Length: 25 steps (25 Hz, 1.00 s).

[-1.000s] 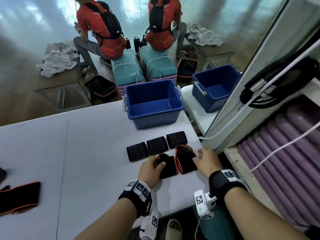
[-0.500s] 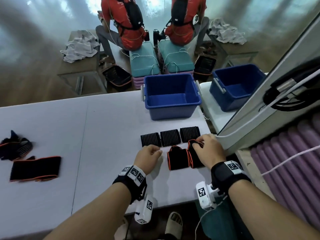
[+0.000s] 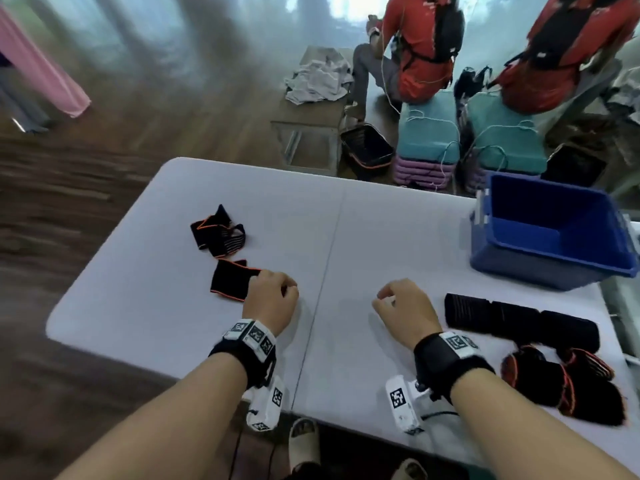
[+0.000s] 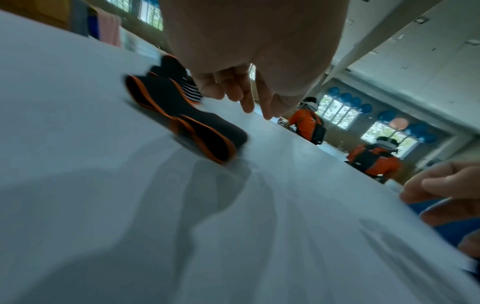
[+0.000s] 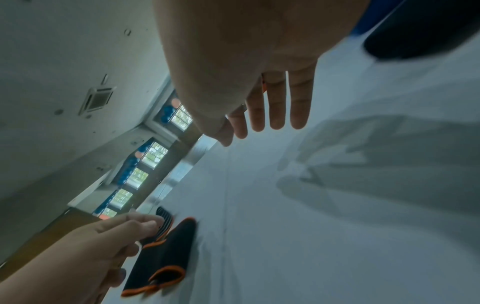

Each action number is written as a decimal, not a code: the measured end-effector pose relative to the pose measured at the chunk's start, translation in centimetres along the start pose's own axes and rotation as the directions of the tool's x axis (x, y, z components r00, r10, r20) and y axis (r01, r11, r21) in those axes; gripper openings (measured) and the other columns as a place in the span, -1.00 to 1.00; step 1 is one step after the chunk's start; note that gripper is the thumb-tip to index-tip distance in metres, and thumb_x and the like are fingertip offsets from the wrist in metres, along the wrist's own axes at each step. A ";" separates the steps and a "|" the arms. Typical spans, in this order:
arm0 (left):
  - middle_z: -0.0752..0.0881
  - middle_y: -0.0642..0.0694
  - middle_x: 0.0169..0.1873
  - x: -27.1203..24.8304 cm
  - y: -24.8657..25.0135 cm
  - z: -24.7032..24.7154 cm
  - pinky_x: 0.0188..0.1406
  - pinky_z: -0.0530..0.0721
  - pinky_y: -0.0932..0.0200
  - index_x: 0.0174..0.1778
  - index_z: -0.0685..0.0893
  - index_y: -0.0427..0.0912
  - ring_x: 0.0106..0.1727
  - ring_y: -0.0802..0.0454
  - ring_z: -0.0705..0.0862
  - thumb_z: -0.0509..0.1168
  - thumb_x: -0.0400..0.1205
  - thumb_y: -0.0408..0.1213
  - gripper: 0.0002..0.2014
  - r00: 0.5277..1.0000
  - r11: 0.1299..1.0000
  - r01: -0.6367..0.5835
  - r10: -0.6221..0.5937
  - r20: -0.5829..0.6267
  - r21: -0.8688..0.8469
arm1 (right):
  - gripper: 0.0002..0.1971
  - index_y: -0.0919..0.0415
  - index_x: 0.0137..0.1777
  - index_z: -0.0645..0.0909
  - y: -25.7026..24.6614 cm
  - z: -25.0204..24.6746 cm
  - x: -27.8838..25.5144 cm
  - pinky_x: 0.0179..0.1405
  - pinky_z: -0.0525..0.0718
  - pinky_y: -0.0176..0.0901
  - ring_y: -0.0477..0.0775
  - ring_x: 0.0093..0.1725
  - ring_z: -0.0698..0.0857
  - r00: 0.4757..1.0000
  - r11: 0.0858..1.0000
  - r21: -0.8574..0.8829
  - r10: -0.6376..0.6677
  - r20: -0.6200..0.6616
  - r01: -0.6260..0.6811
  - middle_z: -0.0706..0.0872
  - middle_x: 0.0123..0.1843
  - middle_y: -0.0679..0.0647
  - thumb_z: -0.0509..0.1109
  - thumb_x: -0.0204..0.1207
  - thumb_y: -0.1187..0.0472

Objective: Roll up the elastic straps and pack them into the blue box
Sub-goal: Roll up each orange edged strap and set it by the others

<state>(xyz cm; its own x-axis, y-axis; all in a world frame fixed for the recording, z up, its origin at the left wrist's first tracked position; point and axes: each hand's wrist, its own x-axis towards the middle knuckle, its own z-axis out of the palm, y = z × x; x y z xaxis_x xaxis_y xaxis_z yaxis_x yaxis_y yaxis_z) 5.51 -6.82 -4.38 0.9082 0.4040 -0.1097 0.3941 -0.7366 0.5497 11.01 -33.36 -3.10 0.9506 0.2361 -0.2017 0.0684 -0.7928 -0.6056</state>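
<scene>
A flat black elastic strap with orange edging [image 3: 228,280] [image 4: 182,121] [image 5: 161,257] lies on the white table [image 3: 346,237]. My left hand [image 3: 277,287] [image 4: 233,96] hovers over its right end with loosely curled fingers and holds nothing. A crumpled strap [image 3: 218,235] lies just beyond it. My right hand [image 3: 388,299] [image 5: 265,123] hangs relaxed and empty above the table's middle. Three rolled black straps [image 3: 519,320] lie in a row to its right, with two orange-edged rolls [image 3: 561,382] nearer me. The blue box [image 3: 554,233] stands at the far right.
The table's left and near edges drop to a wooden floor. Beyond the table two people in red sit on stacked teal cushions [image 3: 429,133]. A low bench with white cloth [image 3: 318,81] and a black basket [image 3: 367,147] stand on the floor.
Both hands have left the orange-edged rolls on the right and swung left. The left hand now hangs over the flat strap. The head has turned left.
</scene>
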 end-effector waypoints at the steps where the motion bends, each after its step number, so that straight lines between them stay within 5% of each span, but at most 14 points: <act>1: 0.70 -0.12 0.11 0.7 -2.3 -1.4 0.32 0.54 -0.06 0.00 0.82 -0.07 0.22 -0.18 0.51 0.38 0.61 -0.24 -0.87 0.999 1.000 0.015 -0.014 -0.037 0.021 | -0.85 0.04 0.03 0.72 -2.2 1.8 0.9 0.07 0.59 -0.13 0.05 0.03 0.70 0.999 0.999 -0.008 -0.034 0.033 0.035 0.66 0.10 -0.03 0.43 0.53 0.04; 9: 0.58 -0.16 0.31 8.0 -12.9 -8.0 0.24 0.64 -0.12 0.30 0.70 -0.09 0.34 -0.23 0.47 0.38 0.60 -0.21 -0.67 0.989 0.987 0.115 -0.102 -0.110 0.114 | -0.39 -0.05 0.39 0.49 -14.5 11.6 5.7 0.17 0.68 0.04 0.06 0.30 0.47 0.931 0.935 -0.196 -0.236 0.279 0.296 0.50 0.29 -0.05 0.46 0.34 -0.19; 12: 0.46 -0.09 0.53 11.2 -13.4 -9.2 0.25 0.65 -0.17 0.56 0.51 -0.04 0.41 -0.21 0.44 0.35 0.55 -0.28 -0.41 0.998 0.978 0.040 -0.027 -0.062 0.206 | -0.20 -0.13 0.52 0.32 -16.3 14.1 6.4 0.14 0.70 0.02 0.06 0.30 0.45 0.900 0.889 -0.268 -0.274 0.340 0.372 0.46 0.34 -0.09 0.45 0.25 -0.25; 15: 0.27 0.02 0.70 14.1 -12.6 -9.7 0.26 0.67 -0.18 0.73 0.25 0.06 0.49 -0.18 0.39 0.32 0.56 -0.31 -0.23 0.994 0.956 -0.089 0.066 0.091 0.278 | -0.26 -0.10 0.57 0.32 -16.0 15.1 6.5 0.15 0.68 -0.01 0.10 0.32 0.45 0.885 0.845 -0.340 -0.285 0.368 0.414 0.47 0.37 -0.06 0.44 0.37 -0.12; 18: 0.34 -0.01 0.64 16.0 -11.7 -9.5 0.31 0.66 -0.21 0.74 0.23 0.11 0.55 -0.18 0.38 0.33 0.63 -0.13 -0.28 0.960 0.914 -0.165 0.063 0.271 0.372 | -0.56 -0.01 0.37 0.59 -15.0 14.1 7.0 0.16 0.65 -0.03 0.09 0.23 0.55 0.915 0.913 -0.247 -0.237 0.327 0.325 0.63 0.24 -0.03 0.42 0.46 0.05; 20: 0.40 -0.09 0.52 16.4 -11.1 -9.1 0.31 0.66 -0.24 0.69 0.32 0.10 0.50 -0.22 0.43 0.35 0.65 0.02 -0.33 0.950 0.903 -0.157 0.027 0.312 0.399 | -0.91 -0.03 -0.08 0.71 -14.0 12.7 7.3 -0.06 0.65 -0.15 0.06 -0.03 0.67 0.963 0.982 -0.068 -0.157 0.219 0.176 0.76 -0.11 -0.08 0.37 0.51 0.08; 23: 0.44 -0.16 0.44 16.0 -10.5 -8.2 0.23 0.69 -0.19 0.60 0.45 0.03 0.40 -0.21 0.53 0.39 0.64 0.03 -0.41 0.953 0.904 -0.145 0.019 0.302 0.403 | -0.71 0.02 -0.49 0.64 -11.9 10.9 7.8 -0.36 0.53 -0.18 0.01 -0.38 0.62 0.973 0.947 0.248 0.167 0.161 -0.203 0.64 -0.55 -0.15 0.39 0.46 0.01; 25: 0.47 -0.16 0.41 15.0 -9.9 -7.3 0.20 0.70 -0.16 0.52 0.54 -0.01 0.36 -0.20 0.56 0.39 0.64 -0.02 -0.48 0.951 0.911 -0.147 0.023 0.309 0.385 | -0.70 0.11 -0.45 0.70 -10.2 9.7 7.9 -0.28 0.55 -0.08 0.13 -0.36 0.65 0.911 0.840 0.358 0.349 0.220 -0.408 0.68 -0.49 -0.04 0.43 0.42 -0.03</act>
<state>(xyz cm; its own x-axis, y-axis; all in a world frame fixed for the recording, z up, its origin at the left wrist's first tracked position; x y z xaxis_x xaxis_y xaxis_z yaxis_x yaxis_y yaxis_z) 14.18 10.51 -5.38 0.9164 0.1994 -0.3472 0.2794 -0.9395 0.1980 14.87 -17.94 -5.96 0.8232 0.0624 -0.5643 -0.4388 -0.5607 -0.7022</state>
